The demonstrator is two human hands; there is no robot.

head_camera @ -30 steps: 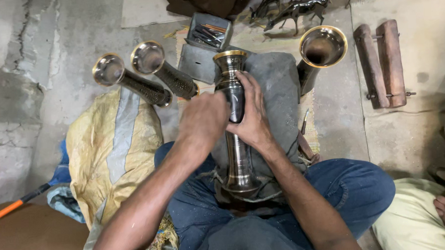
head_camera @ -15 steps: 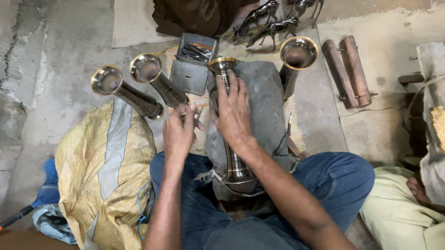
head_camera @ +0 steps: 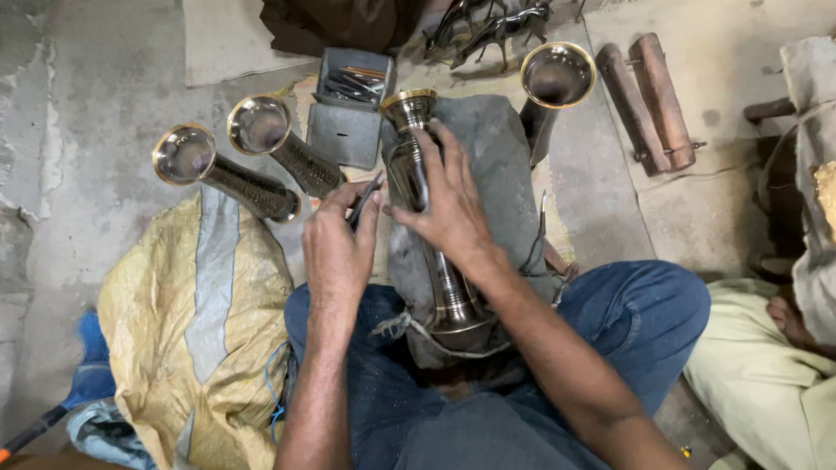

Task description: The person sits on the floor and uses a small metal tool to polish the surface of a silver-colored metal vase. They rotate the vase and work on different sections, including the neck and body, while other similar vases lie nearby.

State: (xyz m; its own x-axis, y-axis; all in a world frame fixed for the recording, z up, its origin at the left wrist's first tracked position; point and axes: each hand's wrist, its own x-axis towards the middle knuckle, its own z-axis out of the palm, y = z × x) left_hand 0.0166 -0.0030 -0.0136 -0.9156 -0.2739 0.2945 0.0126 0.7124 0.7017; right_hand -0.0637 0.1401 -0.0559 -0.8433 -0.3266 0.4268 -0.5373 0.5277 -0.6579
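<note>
— Where was the brass vase (head_camera: 423, 207)?
— Lying along a grey cushion (head_camera: 504, 167) on the person's lap, mouth pointing away. The right hand (head_camera: 449, 206) pressed flat on its neck, fingers spread.
— And the left hand (head_camera: 337, 247)?
— Just beside it, closed around a thin dark tool (head_camera: 365, 198).
— Around them?
— Three more vases (head_camera: 266, 129) on the floor, with a grey tool box (head_camera: 345, 131) between them.

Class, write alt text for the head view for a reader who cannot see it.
A seated person's right hand steadies a metal vase lying on a grey cloth across the lap, while the left hand holds a thin tool beside it. Three more vases lie on the floor.
</note>
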